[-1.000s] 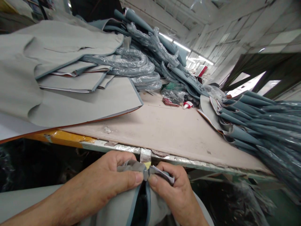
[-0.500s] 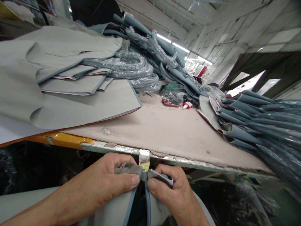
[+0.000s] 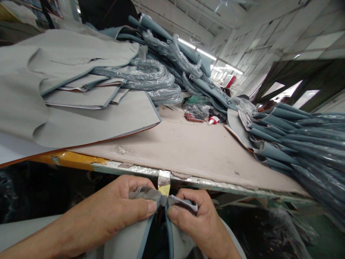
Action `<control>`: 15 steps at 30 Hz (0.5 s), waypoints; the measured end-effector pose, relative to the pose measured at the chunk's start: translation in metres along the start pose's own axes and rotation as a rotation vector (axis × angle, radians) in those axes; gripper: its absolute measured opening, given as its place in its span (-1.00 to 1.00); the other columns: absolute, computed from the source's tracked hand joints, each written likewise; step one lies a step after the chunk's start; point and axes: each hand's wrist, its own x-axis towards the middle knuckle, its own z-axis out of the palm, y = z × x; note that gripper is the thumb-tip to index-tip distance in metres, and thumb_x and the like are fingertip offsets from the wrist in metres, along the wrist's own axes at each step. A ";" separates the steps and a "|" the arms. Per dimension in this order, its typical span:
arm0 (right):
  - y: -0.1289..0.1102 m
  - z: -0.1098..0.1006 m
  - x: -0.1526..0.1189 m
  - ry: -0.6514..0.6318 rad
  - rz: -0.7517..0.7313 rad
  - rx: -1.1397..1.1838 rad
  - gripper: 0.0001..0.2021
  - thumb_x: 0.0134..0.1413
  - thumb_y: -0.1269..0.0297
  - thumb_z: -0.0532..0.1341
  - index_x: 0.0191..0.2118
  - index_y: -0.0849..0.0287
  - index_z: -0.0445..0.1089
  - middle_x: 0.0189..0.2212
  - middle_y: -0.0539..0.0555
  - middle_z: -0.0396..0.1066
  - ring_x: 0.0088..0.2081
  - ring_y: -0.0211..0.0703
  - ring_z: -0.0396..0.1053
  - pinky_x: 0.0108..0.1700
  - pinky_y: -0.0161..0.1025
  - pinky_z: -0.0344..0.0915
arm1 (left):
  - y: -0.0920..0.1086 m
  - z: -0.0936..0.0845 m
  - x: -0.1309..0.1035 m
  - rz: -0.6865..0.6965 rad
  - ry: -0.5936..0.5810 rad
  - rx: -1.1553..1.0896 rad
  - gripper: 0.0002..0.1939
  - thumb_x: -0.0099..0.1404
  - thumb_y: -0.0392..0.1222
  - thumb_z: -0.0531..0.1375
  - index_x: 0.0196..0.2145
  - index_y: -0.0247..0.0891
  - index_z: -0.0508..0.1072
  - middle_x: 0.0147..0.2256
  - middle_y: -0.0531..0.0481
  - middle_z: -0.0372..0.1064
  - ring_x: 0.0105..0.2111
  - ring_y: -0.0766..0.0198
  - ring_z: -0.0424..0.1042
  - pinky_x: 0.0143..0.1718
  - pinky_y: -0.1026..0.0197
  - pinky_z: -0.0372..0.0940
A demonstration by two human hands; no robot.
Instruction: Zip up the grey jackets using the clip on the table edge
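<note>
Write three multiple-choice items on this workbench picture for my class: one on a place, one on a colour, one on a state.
1. Where does the small red object lie?
A. on the table top, far end
B. in the left hand
C. on the grey sheets

2. What colour is the edging of the grey fabric piece being held?
A. orange
B. blue-grey
C. white

3. How are the hands placed?
A. both flat on the table
B. one raised
C. both pinching the fabric

Answers: 1 A, it sits on the bare table beyond the piles. 2 B, a blue-grey strip runs along each edge. 3 C, left hand and right hand grip it below the table's edge.
</note>
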 end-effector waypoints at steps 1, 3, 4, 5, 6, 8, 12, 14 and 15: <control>0.000 0.000 0.000 0.000 0.002 -0.007 -0.78 -0.04 0.28 0.24 -0.57 0.19 0.21 -0.67 -0.13 -0.01 -0.57 -0.39 -0.11 -0.57 -0.37 -0.13 | 0.000 0.000 0.000 0.001 0.001 0.006 -0.59 0.16 0.15 0.34 -0.31 -0.26 0.42 -0.43 0.12 0.20 -0.45 0.38 0.08 -0.41 0.32 0.01; 0.000 0.000 0.000 -0.005 0.004 -0.013 -0.78 -0.03 0.28 0.23 -0.57 0.19 0.22 -0.66 -0.13 0.00 -0.57 -0.39 -0.10 -0.57 -0.37 -0.13 | 0.000 -0.001 -0.001 0.005 0.011 0.022 -0.62 0.17 0.13 0.34 -0.31 -0.26 0.43 -0.43 0.12 0.21 -0.45 0.38 0.08 -0.41 0.32 0.01; 0.001 0.000 0.000 -0.009 0.002 -0.010 -0.78 -0.03 0.28 0.23 -0.57 0.19 0.22 -0.67 -0.13 0.00 -0.58 -0.39 -0.10 -0.57 -0.37 -0.13 | 0.000 -0.001 -0.001 0.005 0.014 0.033 -0.62 0.18 0.12 0.33 -0.31 -0.26 0.43 -0.43 0.12 0.21 -0.45 0.38 0.07 -0.41 0.32 0.01; 0.001 0.000 0.000 -0.009 -0.001 -0.004 -0.78 -0.03 0.27 0.24 -0.57 0.19 0.22 -0.67 -0.13 -0.01 -0.58 -0.39 -0.11 -0.57 -0.37 -0.13 | 0.000 -0.001 -0.001 0.005 0.013 0.043 -0.62 0.18 0.12 0.33 -0.32 -0.26 0.42 -0.44 0.13 0.20 -0.45 0.38 0.07 -0.42 0.32 0.00; 0.002 0.000 0.000 -0.009 -0.004 0.003 -0.77 -0.04 0.26 0.24 -0.57 0.19 0.22 -0.67 -0.13 -0.01 -0.58 -0.39 -0.11 -0.57 -0.37 -0.13 | 0.000 -0.001 -0.002 0.002 0.011 0.048 -0.61 0.18 0.13 0.33 -0.32 -0.26 0.42 -0.44 0.13 0.19 -0.46 0.38 0.07 -0.42 0.32 -0.01; 0.002 0.000 0.000 -0.008 -0.009 0.007 -0.76 -0.04 0.25 0.25 -0.57 0.19 0.21 -0.67 -0.13 -0.02 -0.58 -0.39 -0.11 -0.57 -0.37 -0.13 | 0.000 -0.001 -0.002 -0.011 0.000 0.039 -0.60 0.17 0.15 0.33 -0.32 -0.26 0.40 -0.45 0.13 0.17 -0.46 0.37 0.07 -0.43 0.31 -0.03; 0.002 0.000 0.000 -0.005 -0.012 -0.011 -0.77 -0.04 0.28 0.24 -0.58 0.20 0.21 -0.67 -0.13 -0.01 -0.57 -0.39 -0.11 -0.56 -0.37 -0.13 | 0.001 -0.001 -0.003 -0.018 -0.012 0.019 -0.59 0.17 0.16 0.32 -0.32 -0.25 0.40 -0.45 0.12 0.17 -0.46 0.36 0.08 -0.43 0.31 -0.04; 0.001 -0.001 0.000 -0.008 0.004 -0.013 -0.77 -0.04 0.26 0.25 -0.57 0.20 0.22 -0.67 -0.12 -0.01 -0.57 -0.39 -0.11 -0.56 -0.37 -0.14 | 0.002 -0.001 -0.003 -0.020 -0.008 0.017 -0.61 0.15 0.14 0.32 -0.33 -0.26 0.40 -0.46 0.13 0.16 -0.48 0.37 0.04 -0.45 0.31 -0.06; 0.000 -0.001 -0.001 -0.010 0.016 -0.016 -0.77 -0.04 0.26 0.25 -0.57 0.20 0.23 -0.67 -0.12 -0.01 -0.57 -0.39 -0.11 -0.56 -0.37 -0.14 | 0.003 0.000 -0.003 -0.025 -0.006 0.016 -0.62 0.15 0.12 0.32 -0.33 -0.26 0.40 -0.47 0.13 0.15 -0.48 0.37 0.03 -0.45 0.30 -0.07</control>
